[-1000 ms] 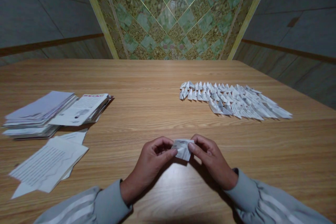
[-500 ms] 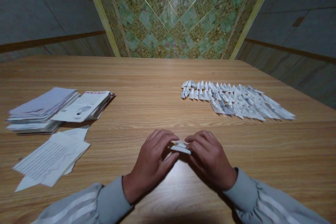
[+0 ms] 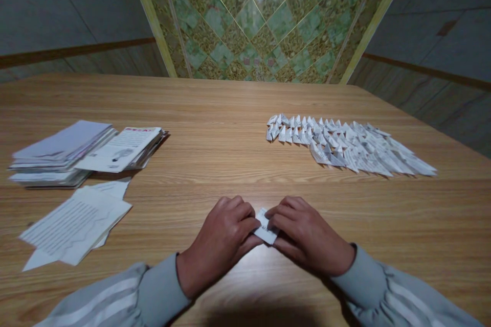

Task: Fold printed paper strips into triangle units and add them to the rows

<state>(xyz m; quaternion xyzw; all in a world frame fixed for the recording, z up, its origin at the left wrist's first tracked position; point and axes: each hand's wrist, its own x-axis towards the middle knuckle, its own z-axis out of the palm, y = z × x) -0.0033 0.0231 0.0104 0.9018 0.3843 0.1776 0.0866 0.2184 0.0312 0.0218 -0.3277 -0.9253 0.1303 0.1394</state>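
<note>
A small folded piece of paper (image 3: pixel 267 234), white with dark print, is held between my two hands just above the table's near middle. My left hand (image 3: pixel 226 230) pinches its left side, with the thumb underneath and the fingers curled over. On the right side, my right hand (image 3: pixel 307 232) grips it with bent fingers on top and the thumb below. The paper now looks like a small diamond with a corner pointing toward me. Parts of it are hidden behind my fingers.
Rows of folded paper boats (image 3: pixel 345 145) stand at the back right of the wooden table (image 3: pixel 215 163). To the left lie a stack of papers (image 3: pixel 63 143), a printed booklet (image 3: pixel 123 148) on more sheets, and loose torn sheets (image 3: pixel 76 219). A tiled wall (image 3: pixel 253 25) rises behind.
The folded paper has turned from a flat, narrow strip seen edge-on to a diamond facing up. My fingers have shifted their grip along it, and the view has tilted slightly.
</note>
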